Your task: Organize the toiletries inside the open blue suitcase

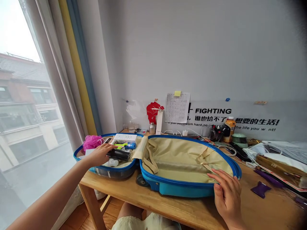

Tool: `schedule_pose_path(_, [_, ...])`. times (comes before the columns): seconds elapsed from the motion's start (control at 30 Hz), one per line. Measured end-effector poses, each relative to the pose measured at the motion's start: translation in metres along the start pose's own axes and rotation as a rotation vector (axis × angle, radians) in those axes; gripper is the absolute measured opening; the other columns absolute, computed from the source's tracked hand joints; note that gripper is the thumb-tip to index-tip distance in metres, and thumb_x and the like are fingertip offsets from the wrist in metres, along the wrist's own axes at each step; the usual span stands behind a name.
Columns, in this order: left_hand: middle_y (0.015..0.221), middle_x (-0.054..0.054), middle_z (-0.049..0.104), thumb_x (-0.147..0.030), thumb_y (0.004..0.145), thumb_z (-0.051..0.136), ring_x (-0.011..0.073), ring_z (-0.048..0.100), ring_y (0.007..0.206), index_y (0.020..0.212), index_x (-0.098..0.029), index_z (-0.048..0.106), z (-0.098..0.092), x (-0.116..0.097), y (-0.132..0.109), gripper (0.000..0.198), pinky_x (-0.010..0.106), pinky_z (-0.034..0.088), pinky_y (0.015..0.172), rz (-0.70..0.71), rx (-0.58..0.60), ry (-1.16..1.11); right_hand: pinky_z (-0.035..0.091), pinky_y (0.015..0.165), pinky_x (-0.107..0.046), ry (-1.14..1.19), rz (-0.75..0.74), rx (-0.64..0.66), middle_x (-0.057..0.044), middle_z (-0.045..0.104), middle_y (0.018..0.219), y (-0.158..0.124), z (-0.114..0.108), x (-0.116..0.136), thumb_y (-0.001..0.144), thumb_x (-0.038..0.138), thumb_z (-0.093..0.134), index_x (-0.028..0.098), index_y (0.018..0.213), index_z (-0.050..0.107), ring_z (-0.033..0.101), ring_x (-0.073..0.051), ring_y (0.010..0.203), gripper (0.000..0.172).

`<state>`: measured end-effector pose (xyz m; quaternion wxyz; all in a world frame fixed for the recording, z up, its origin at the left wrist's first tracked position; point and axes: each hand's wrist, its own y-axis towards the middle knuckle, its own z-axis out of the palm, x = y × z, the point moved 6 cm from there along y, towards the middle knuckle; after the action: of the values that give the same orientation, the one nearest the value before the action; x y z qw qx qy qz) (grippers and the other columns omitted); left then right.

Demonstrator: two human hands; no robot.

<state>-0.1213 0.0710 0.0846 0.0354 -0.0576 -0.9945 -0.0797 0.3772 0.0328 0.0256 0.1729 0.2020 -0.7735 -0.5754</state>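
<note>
A small blue suitcase lies opened out on the wooden table, both halves facing up. Over the packed left half, my left hand stretches its fingers across the items, close to a black cylindrical item and a bright yellow-green piece; its fingertips are partly hidden. Around it are a pink mesh bath puff, a white box and a blue bottle. At the near right rim of the other half, my right hand has its fingers apart. Beige lining and straps show inside that half.
Behind the suitcase stand an orange-labelled bottle, a green lidded jar and a white charger. A brown pouch and a purple piece lie at right. A curtain hangs at left.
</note>
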Motion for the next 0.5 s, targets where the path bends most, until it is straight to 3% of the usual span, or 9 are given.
schedule_pose_path(0.07, [0.138, 0.007, 0.056, -0.01, 0.061, 0.049, 0.0279, 0.05, 0.128, 0.133, -0.025, 0.053, 0.002, -0.001, 0.01, 0.073, 0.044, 0.038, 0.108, -0.001, 0.111, 0.048, 0.033, 0.101, -0.043, 0.005, -0.007, 0.008, -0.008, 0.067, 0.102, -0.001, -0.001, 0.0, 0.094, 0.029, 0.034, 0.023, 0.095, 0.062, 0.059, -0.024, 0.107, 0.028])
schedule_pose_path(0.13, [0.132, 0.01, 0.06, -0.009, 0.059, 0.053, 0.0315, 0.055, 0.122, 0.129, -0.023, 0.056, 0.0, 0.002, 0.015, 0.072, 0.046, 0.041, 0.104, -0.011, 0.14, 0.083, 0.033, 0.101, -0.042, 0.011, -0.022, 0.011, -0.007, 0.067, 0.102, 0.0, -0.002, 0.001, 0.093, 0.028, 0.035, 0.024, 0.094, 0.061, 0.059, -0.023, 0.106, 0.027])
schedule_pose_path(0.23, [0.119, 0.013, 0.066, -0.01, 0.058, 0.057, 0.0334, 0.06, 0.113, 0.121, -0.018, 0.061, -0.011, 0.006, 0.02, 0.063, 0.046, 0.045, 0.099, -0.014, 0.1, 0.089, 0.033, 0.1, -0.041, 0.021, -0.029, -0.002, -0.006, 0.067, 0.1, 0.003, -0.004, 0.004, 0.093, 0.026, 0.036, 0.024, 0.093, 0.061, 0.06, -0.022, 0.103, 0.025])
schedule_pose_path(0.33, [0.116, 0.011, 0.065, -0.016, 0.066, 0.055, 0.0322, 0.061, 0.109, 0.121, -0.017, 0.059, -0.035, 0.003, 0.021, 0.055, 0.045, 0.046, 0.095, -0.021, 0.005, 0.074, 0.033, 0.1, -0.04, 0.038, -0.02, -0.011, -0.005, 0.067, 0.1, 0.004, -0.005, 0.005, 0.093, 0.025, 0.037, 0.024, 0.093, 0.061, 0.06, -0.021, 0.102, 0.024])
schedule_pose_path(0.43, [0.118, 0.011, 0.062, -0.03, 0.077, 0.05, 0.0313, 0.06, 0.108, 0.13, -0.017, 0.051, -0.066, -0.022, 0.021, 0.054, 0.043, 0.047, 0.093, 0.001, -0.107, -0.005, 0.032, 0.1, -0.041, 0.034, -0.013, -0.007, -0.006, 0.067, 0.1, 0.003, -0.003, 0.004, 0.093, 0.026, 0.036, 0.024, 0.093, 0.061, 0.06, -0.022, 0.103, 0.025])
schedule_pose_path(0.5, [0.123, 0.01, 0.06, -0.037, 0.081, 0.051, 0.0288, 0.059, 0.11, 0.134, -0.018, 0.046, -0.082, -0.056, 0.022, 0.057, 0.038, 0.048, 0.094, 0.097, -0.146, -0.134, 0.032, 0.1, -0.042, 0.028, -0.003, -0.009, -0.006, 0.067, 0.1, 0.002, -0.002, 0.002, 0.093, 0.028, 0.036, 0.024, 0.093, 0.061, 0.06, -0.022, 0.102, 0.026])
